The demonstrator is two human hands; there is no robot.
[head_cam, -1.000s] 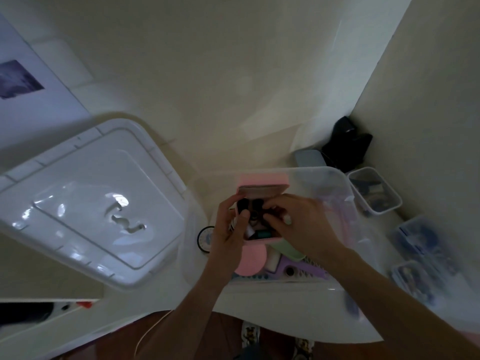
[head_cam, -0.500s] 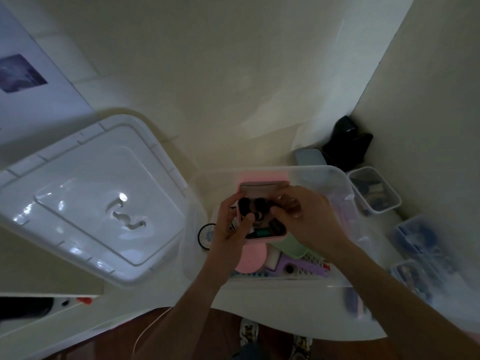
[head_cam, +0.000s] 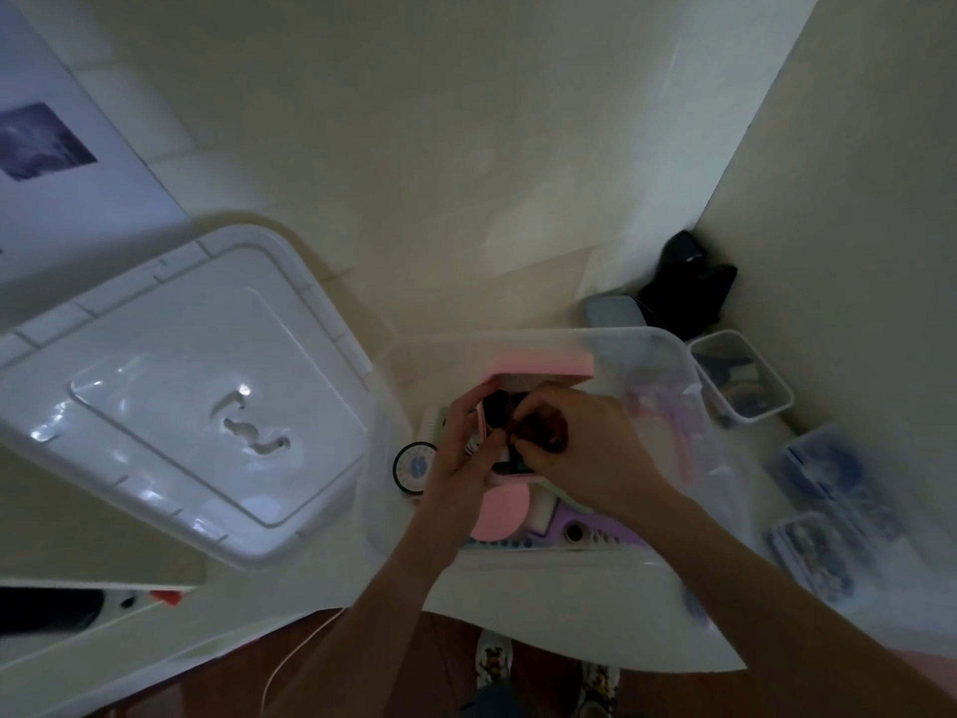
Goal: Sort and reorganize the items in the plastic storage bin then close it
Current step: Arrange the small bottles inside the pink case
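My left hand [head_cam: 458, 448] grips the left side of a small pink case [head_cam: 518, 406], held open just above the clear plastic storage bin [head_cam: 673, 365], which sits on the white counter [head_cam: 544, 603]. My right hand [head_cam: 585, 448] is curled over the open case, its fingertips pinching a small dark item [head_cam: 544, 427] among the dark pieces inside; what that item is cannot be made out. The hinged pink lid [head_cam: 541, 364] of the case stands open on the far side. I judge the case light and rigid, with smooth sides that could slip, so hold it by both side walls, not by the lid. The contents look small and loose and would spill if the case tilts; keep it level. The bin appears thin-walled and flexible; lift it only by the rim. Its white lid [head_cam: 181, 396] lies apart on the left, broad and stiff, best taken by two opposite edges for closing.
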